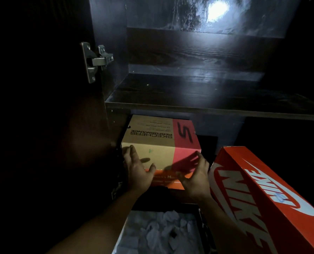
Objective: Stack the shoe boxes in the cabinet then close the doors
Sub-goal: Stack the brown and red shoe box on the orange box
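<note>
A tan and red Skechers shoe box (158,138) sits in the lower compartment of the dark cabinet (207,105), on top of an orange box (168,179) whose front edge shows below it. My left hand (137,171) is spread flat against the tan box's front left corner. My right hand (194,174) has its fingers apart at the front right, over the orange box's edge. Neither hand grips anything. An orange Nike box (258,197) stands tilted at the lower right, outside the compartment.
The open left door (42,125) with its metal hinge (95,60) fills the left side. The upper shelf (198,88) holds nothing and is lit by a light spot on the back wall. A white patterned floor (161,233) shows below.
</note>
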Motion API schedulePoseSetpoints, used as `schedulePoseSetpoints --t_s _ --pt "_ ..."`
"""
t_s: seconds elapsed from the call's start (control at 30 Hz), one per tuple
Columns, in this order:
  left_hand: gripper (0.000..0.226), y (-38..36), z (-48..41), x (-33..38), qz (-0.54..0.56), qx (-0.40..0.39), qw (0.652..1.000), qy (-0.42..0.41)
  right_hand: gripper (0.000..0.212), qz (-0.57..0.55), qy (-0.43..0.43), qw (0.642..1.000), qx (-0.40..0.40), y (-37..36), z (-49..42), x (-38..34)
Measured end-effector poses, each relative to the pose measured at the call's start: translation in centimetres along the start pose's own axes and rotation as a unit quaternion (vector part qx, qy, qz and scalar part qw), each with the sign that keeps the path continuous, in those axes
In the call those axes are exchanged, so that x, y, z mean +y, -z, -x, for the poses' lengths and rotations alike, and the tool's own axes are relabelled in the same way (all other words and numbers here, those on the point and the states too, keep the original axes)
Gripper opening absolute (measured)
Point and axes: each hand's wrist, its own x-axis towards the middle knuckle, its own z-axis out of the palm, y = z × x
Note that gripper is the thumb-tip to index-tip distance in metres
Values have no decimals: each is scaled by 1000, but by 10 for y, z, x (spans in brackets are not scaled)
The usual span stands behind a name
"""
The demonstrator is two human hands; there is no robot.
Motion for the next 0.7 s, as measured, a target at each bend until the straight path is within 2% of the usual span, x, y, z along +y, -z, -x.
schedulePoseSetpoints --t_s 0.1,0.23,0.33,0.43,0.53,0.7 --pt "101 4 -14 -2 5 -56 998 27 116 13 -14 999 -35 2 -12 3" --pt "98 7 -20 -1 -9 -92 995 37 125 24 -20 995 -92 15 -17 6" --pt "102 10 -18 3 -36 -101 992 60 120 51 3 991 -120 28 -14 0" --pt "108 20 -17 22 -78 -128 987 56 111 82 -8 990 -114 55 -12 -22" --pt "97 38 -13 62 -96 -151 983 28 112 111 -29 989 -89 103 -10 -51" --pt "110 73 11 146 -98 -177 978 -52 105 155 -25 986 -51 214 20 -100"
